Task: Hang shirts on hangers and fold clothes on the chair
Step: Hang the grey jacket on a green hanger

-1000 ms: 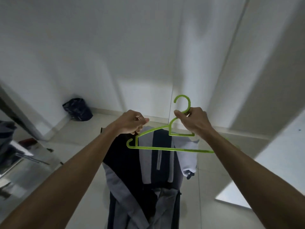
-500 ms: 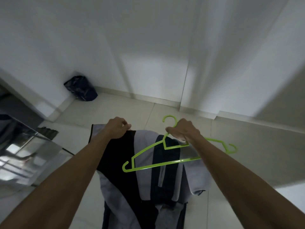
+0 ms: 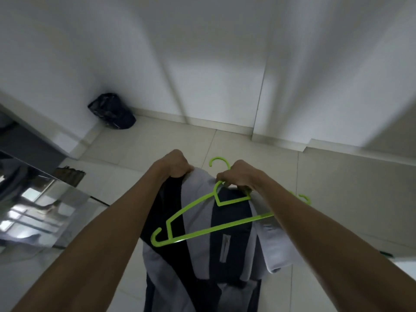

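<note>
Below left hand (image 3: 174,164) shirt (image 3: 231,233) hangs, right hand (image 3: 239,176) gripping hanger (image 3: 191,230)

No readable text, label, brand, number or sign is showing anywhere in this view.
</note>
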Available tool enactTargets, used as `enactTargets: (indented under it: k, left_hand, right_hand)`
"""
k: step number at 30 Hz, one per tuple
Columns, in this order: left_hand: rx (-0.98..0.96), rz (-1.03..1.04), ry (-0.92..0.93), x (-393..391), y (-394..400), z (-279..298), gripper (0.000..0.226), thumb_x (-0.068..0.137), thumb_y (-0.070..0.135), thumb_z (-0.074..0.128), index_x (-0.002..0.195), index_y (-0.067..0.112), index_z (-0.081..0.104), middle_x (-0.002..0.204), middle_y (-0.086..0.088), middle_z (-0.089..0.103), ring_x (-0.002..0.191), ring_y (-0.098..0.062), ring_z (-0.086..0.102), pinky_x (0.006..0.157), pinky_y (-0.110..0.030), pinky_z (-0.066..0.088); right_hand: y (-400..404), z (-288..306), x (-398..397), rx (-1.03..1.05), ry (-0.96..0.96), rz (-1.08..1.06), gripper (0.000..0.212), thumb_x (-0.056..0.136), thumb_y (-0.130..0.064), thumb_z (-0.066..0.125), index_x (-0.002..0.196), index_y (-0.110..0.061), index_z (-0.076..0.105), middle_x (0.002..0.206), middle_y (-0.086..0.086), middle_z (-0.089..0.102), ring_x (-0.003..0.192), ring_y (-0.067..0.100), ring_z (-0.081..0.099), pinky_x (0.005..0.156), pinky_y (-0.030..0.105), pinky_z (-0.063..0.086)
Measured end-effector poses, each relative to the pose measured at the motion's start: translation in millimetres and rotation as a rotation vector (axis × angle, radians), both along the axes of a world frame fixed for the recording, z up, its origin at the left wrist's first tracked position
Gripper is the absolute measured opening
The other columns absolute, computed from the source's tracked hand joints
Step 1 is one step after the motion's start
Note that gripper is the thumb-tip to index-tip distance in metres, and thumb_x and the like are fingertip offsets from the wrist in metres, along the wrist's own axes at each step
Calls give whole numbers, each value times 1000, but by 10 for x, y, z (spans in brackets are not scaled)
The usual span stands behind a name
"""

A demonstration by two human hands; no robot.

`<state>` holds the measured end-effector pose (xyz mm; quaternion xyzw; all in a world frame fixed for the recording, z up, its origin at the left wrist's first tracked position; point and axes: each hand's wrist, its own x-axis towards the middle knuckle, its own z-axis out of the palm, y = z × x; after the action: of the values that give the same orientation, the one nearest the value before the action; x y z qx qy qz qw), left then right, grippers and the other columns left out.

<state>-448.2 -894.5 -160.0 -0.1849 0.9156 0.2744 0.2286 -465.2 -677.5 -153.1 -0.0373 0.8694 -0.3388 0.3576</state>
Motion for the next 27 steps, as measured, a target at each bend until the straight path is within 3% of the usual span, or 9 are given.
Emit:
enactTargets:
  k: [3, 5, 10, 14, 17, 19, 22, 24, 27]
  left_hand:
    - [273, 66, 161, 254, -51, 497, 36, 94, 22, 66, 60, 11, 65, 52, 0, 48, 50, -15, 42, 54, -24, 35]
    - [472, 3, 239, 530, -98, 790, 47, 96, 24, 65, 51, 21, 52, 56, -3, 40, 58, -18, 34, 62, -35, 28]
    - [842, -117, 314, 1322, 35, 1603, 19, 99, 19, 59, 91, 2, 60, 72, -7, 41, 68, -18, 41, 72, -36, 37]
    - [1024, -111, 428, 1957, 11, 2141, 20, 96, 13, 62, 97, -6, 65, 76, -11, 54, 72, -21, 55, 79, -41, 52]
    - [821, 31, 653, 2225, -118, 2319, 21, 88, -1, 65, 109, 1, 66, 77, -6, 57, 69, -18, 57, 65, -34, 54]
    - [526, 35, 702, 2341, -270, 2324, 48, 79, -8, 61, 121, 15, 61, 88, -3, 56, 71, -18, 57, 59, -31, 50]
    - [240, -231, 539, 2532, -383, 2262, 80, 79, 8, 78, 144, 36, 40, 122, 3, 50, 100, -18, 58, 76, -30, 52]
    - [282, -410, 444, 2623, -320, 2248, 83, 81, 10, 78, 148, 35, 36, 128, 6, 50, 112, -14, 55, 85, -31, 52]
    - [368, -527, 393, 2700, -41, 2242, 53, 83, -3, 65, 127, 25, 55, 94, 3, 59, 80, -12, 62, 65, -18, 51]
  right_hand:
    - [-88, 352, 199, -138, 68, -46, 34, 73, -38, 78, 85, -7, 72, 65, 4, 58, 53, 18, 50, 48, 24, 40]
    - [-142, 626, 454, -174, 74, 20, 30, 74, -35, 79, 78, -9, 65, 58, 3, 52, 47, 18, 45, 46, 24, 39]
    - [-237, 1218, 1238, -337, 270, -100, 19, 79, -13, 73, 65, -11, 60, 46, 0, 45, 41, 17, 39, 43, 24, 34]
    - [-186, 1744, 1855, -502, 456, -276, 16, 80, -2, 64, 67, -10, 64, 45, 1, 47, 40, 17, 41, 43, 26, 35]
    - [-43, 2105, 2160, -638, 504, -292, 18, 81, 6, 57, 69, -7, 61, 49, 4, 39, 40, 14, 33, 45, 26, 28]
    - [65, 2385, 2388, -734, 522, -263, 22, 83, 14, 51, 71, -3, 57, 46, 2, 40, 38, 12, 34, 43, 24, 29]
    - [270, 2743, 2625, -841, 535, -217, 23, 87, 20, 42, 79, 3, 56, 42, -2, 40, 34, 9, 33, 37, 18, 28]
    - [405, 2906, 2715, -896, 534, -190, 21, 86, 19, 43, 90, 5, 58, 43, 0, 38, 33, 10, 30, 37, 17, 26]
    - [604, 3092, 2840, -952, 544, -197, 41, 85, 18, 42, 67, -10, 66, 43, 1, 35, 31, 9, 27, 35, 16, 23]
